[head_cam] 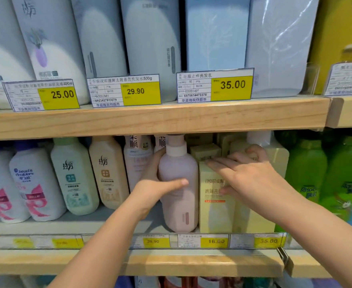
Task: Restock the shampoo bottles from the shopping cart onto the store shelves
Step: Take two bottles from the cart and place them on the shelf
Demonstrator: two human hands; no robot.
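Left hand (156,190) gripping a pink pump bottle (179,190) around its middle, thumb lying across the front and fingers curling behind the left side, holding it upright on the lower shelf (67,227) with its white pump collar reaching just under the wooden edge of the upper shelf (150,119). Right hand (248,171) lying with straight fingers spread over the top of a pale yellow box (214,204), thumb pressing against the box's front face, fingertips reaching toward more yellow boxes (205,151) stacked behind; gripping nothing. Pink bottle standing just beside the yellow box, touching or nearly touching it. Sitting to the left of the pink bottle: a paler pink bottle (136,161), a beige bottle (107,173), a white and green bottle (74,177) and white bottles with pink ribbon print (34,188). Standing to the right of the boxes: green bottles (308,171). Running along the lower shelf's front: yellow price tags (214,241), blurred. Showing on the upper shelf: tall grey and white packs (150,38) behind price labels (214,85) reading 25.00, 29.90 and 35.00.
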